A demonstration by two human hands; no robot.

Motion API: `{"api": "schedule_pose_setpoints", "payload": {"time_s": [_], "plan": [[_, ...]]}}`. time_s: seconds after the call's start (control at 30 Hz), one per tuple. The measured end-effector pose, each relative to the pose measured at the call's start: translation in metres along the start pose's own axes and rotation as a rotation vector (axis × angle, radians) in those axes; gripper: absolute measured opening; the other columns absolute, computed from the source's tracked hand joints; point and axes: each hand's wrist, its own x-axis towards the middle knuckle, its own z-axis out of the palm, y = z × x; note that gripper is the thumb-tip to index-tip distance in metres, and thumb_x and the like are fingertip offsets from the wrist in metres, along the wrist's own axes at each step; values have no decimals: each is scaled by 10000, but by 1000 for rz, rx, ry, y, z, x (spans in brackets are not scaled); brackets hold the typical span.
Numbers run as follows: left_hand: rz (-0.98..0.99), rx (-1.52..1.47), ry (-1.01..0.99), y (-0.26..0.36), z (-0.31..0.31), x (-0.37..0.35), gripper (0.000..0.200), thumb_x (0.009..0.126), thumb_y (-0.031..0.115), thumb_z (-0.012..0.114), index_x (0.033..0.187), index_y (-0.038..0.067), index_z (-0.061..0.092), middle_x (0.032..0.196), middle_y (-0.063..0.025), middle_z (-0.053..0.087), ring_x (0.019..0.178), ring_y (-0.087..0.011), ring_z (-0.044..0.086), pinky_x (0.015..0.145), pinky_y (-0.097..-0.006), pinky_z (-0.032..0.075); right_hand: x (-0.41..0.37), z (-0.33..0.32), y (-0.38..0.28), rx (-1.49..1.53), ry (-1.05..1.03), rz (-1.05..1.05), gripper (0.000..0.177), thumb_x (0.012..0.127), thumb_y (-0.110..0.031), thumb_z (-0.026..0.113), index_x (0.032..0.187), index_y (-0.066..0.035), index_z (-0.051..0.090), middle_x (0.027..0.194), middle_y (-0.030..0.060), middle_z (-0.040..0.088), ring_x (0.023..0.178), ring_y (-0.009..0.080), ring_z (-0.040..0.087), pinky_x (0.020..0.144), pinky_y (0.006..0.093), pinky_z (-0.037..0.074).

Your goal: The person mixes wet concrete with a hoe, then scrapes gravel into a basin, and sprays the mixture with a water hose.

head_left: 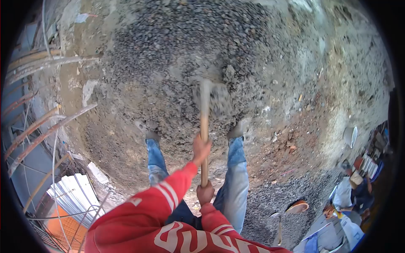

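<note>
Both my hands grip the wooden handle of a hoe (204, 126). My left hand (201, 149) is wrapped round the middle of the shaft. Closer to my body, my right hand (205, 193) is closed round the lower end. The hoe's broad blade (219, 100) is smeared by motion and coated in grey, at the wet-looking grey gravel mix (177, 90) in front of my feet. How deep the blade sits in it cannot be made out. Darker loose gravel (190, 29) spreads beyond the blade.
My boots stand either side of the mix. Wooden poles (52, 130) and wires jut in at left, above corrugated white sheets (76, 196). At lower right lie a round pan (297, 207), a long-handled tool (279, 227) and bags (344, 194) beside a person (363, 196).
</note>
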Motion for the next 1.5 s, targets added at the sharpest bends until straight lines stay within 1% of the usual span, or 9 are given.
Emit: {"api": "schedule_pose_setpoints", "payload": {"time_s": [0.3,0.43,0.6,0.63,0.67,0.83,0.93,1.2,1.5], "plan": [[427,-194,316,98,-142,-4,189,816,120,655,849,-22,534,604,-68,558,512,-149,564,469,-318,436,43,53,-109,363,17,-575,239,731,-69,658,933,-4,548,723,236,608,739,470,592,597,477,464],[572,-188,549,160,-188,126,282,778,103,623,992,-53,526,828,-231,609,756,-383,620,667,-434,465,132,68,-230,244,-99,-652,252,739,-110,662,965,-28,587,787,232,632,747,437,616,643,468,491],[72,122,420,-13,-143,299,527,676,274,725,1067,-33,552,986,-234,617,958,-417,593,829,-453,485,147,133,-180,128,-58,-713,264,763,-155,637,867,81,578,679,256,605,669,424,615,557,441,476],[-139,277,365,-22,-129,273,575,675,296,739,1110,-26,544,1029,-222,619,975,-402,595,842,-438,485,133,132,-167,98,-312,-271,287,769,-183,632,845,89,584,663,249,616,654,391,642,537,443,486],[-38,123,203,-74,-111,274,581,673,318,748,1105,-18,553,1031,-219,621,987,-384,599,860,-436,484,137,147,-116,51,-190,-588,323,775,-234,641,882,68,601,669,206,638,608,327,652,506,428,488],[181,217,393,-97,-64,171,552,712,214,667,1197,12,499,1085,-204,583,1002,-391,566,862,-456,459,90,99,-49,30,-379,-174,340,791,-264,688,970,1,570,670,127,617,546,182,605,474,346,471],[105,103,266,-100,-86,81,558,712,178,660,1208,4,471,1058,-218,568,990,-400,560,851,-464,446,17,86,-12,-40,-314,-225,375,745,-288,674,987,-7,618,815,255,645,827,443,626,707,494,501],[-52,-276,319,-37,-152,-54,356,734,154,713,983,-34,542,831,-141,594,764,-251,586,684,-402,465,-16,91,55,-193,-158,-434,344,772,-251,652,1031,-27,625,766,213,656,728,401,654,638,458,516],[236,-397,526,109,-282,189,239,768,90,629,925,-53,518,686,-162,598,652,-329,628,602,-436,478,120,134,-275,3,-132,-730,226,767,-129,630,947,3,590,782,259,634,790,448,616,679,486,510]]}}
